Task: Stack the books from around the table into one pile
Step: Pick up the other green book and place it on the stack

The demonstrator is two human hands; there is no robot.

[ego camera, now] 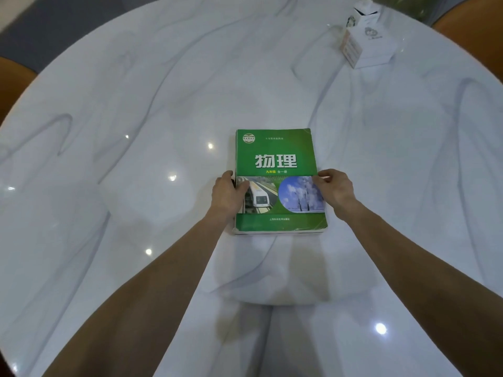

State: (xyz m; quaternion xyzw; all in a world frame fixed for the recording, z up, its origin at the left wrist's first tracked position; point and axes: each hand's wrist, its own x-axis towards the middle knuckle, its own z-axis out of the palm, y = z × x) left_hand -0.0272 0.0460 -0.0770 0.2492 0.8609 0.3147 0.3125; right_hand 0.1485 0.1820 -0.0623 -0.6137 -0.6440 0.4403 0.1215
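A pile of books lies flat at the middle of the round marble table [136,131]. Its top book [275,156] has a green cover with white characters, a train photo and a snowy tree photo. Edges of other books show under it along the left and bottom sides. My left hand [227,193] grips the pile's left edge, thumb on the cover. On the right edge rests my right hand [336,190], its fingers curled on the cover. Both forearms reach in from below.
A white tissue box [367,42] stands at the far right of the table. Orange chair backs show at the far right corner [473,25] and the left edge [11,77]. Ceiling lights reflect off the glossy tabletop.
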